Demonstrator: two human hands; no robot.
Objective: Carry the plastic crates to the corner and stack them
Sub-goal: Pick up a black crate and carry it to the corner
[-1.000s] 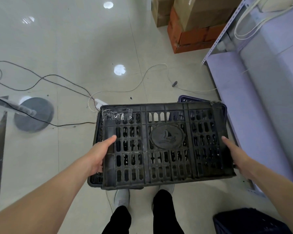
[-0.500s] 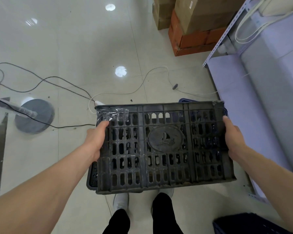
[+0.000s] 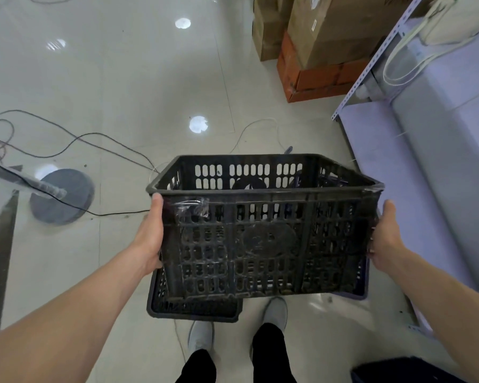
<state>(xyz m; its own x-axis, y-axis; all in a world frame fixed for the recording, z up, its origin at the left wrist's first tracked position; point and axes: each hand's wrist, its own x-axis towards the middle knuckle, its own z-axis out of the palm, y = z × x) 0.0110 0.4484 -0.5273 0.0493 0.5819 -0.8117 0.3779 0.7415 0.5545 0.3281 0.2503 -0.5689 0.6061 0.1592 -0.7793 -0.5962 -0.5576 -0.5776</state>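
Hands are gripping the black crate (image 3: pixel 260 230) by opposite ends, left hand (image 3: pixel 150 239) and right hand (image 3: pixel 385 239) balancing it level above the lower crate (image 3: pixel 194 306) on the floor (image 3: pixel 122 78), seemingly for square stacking.

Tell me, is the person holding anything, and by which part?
Yes: a black plastic crate, gripped by its two short ends, with the left hand on the left end and the right hand on the right end.
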